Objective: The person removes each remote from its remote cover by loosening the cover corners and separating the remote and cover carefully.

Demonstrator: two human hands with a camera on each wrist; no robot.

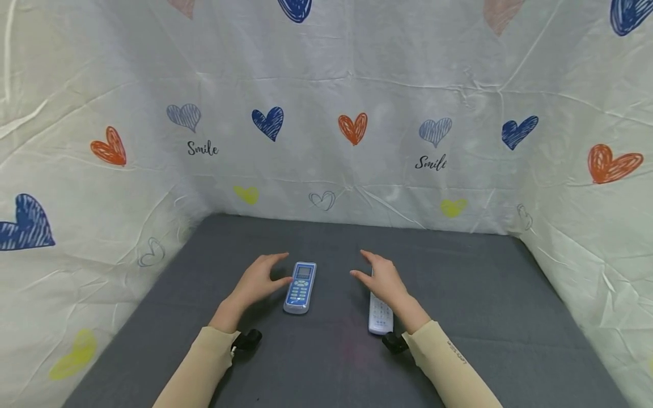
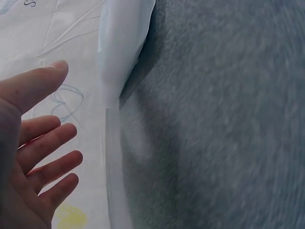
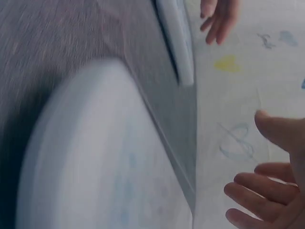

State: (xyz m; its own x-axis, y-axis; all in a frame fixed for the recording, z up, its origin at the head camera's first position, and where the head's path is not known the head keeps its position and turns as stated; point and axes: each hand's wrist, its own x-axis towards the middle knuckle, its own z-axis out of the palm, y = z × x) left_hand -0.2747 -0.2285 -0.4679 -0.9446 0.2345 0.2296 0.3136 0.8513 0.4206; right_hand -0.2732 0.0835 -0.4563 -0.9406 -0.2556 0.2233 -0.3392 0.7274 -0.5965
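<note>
A blue and white remote [image 1: 300, 286] lies lengthwise on the grey table [image 1: 484, 306]. My left hand [image 1: 261, 277] hovers just left of it, fingers straight and spread, holding nothing. A white remote [image 1: 380, 316] lies to the right, its far end hidden under my right hand [image 1: 381, 276], which is open above it. In the left wrist view the spread left hand [image 2: 40, 157] sits beside the blue remote's edge [image 2: 119, 47]. The right wrist view shows the white remote [image 3: 95, 157] blurred and close, the right hand's fingers [image 3: 267, 191] open, and the blue remote [image 3: 176, 38] beyond.
White cloth walls printed with hearts [image 1: 352, 127] close in the table at the back, left and right. Small black wrist cameras [image 1: 249, 339] hang under both sleeves. Bare grey table surface lies around the two remotes.
</note>
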